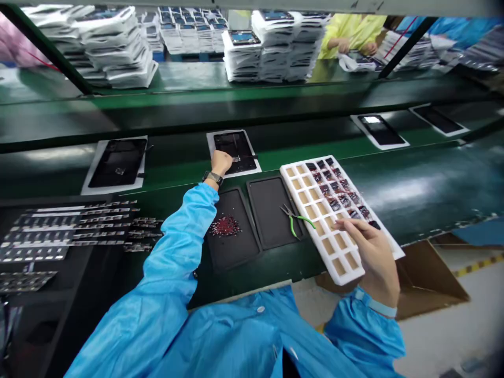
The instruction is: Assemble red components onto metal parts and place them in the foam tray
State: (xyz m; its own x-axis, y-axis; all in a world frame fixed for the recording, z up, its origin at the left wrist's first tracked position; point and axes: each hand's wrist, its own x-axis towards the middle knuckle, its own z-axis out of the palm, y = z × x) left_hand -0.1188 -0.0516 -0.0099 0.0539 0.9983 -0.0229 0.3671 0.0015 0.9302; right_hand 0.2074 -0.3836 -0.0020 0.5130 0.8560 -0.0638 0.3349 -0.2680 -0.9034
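My left hand [221, 163] reaches over a dark flat panel [230, 144] lying on a white sheet on the green line. Its fingers are closed at a small shiny piece [236, 159] on the panel; whether they hold it cannot be made out. My right hand [374, 254] is above the white foam tray [333, 273], thumb and fingers pinched near an unfilled cell. Whatever is in that pinch is too small to name. Small black parts with reddish wires [334, 205] fill the tray's right-hand cells, while several left-hand cells show bare brown bottoms.
Green-handled pliers [293, 220] lie across a black tray [271, 194]. Another black tray [248, 252] holds a pile of tiny red and white bits [226, 226]. Strips of small parts [79, 226] lie at left. More panels [118, 163] sit along the line; a co-worker's yellow sleeves [354, 29] show beyond.
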